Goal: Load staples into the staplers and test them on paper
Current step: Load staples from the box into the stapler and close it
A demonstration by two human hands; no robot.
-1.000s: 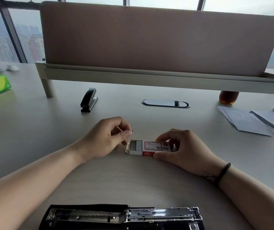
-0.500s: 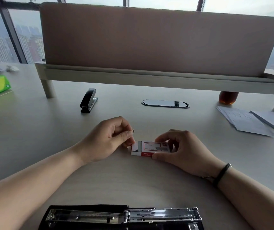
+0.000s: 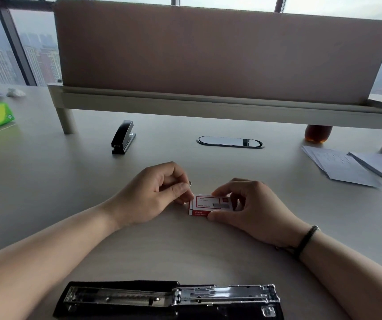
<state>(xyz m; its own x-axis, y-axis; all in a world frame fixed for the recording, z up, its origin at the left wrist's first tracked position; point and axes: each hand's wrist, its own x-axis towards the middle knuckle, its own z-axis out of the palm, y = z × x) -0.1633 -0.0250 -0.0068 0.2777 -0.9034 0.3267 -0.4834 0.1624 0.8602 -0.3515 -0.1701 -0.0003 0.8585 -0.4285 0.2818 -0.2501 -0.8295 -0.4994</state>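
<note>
Since a second ago, the inner tray has slid shut into the red-and-white staple box (image 3: 210,205), which sits on the desk (image 3: 46,192) between your hands. Your right hand (image 3: 252,211) pinches the box by its sides. Your left hand (image 3: 153,195), curled, pinches a small strip just beside the box; it is too small to identify. The opened stapler (image 3: 171,299) nearest you is cut off by the frame's bottom edge.
</note>
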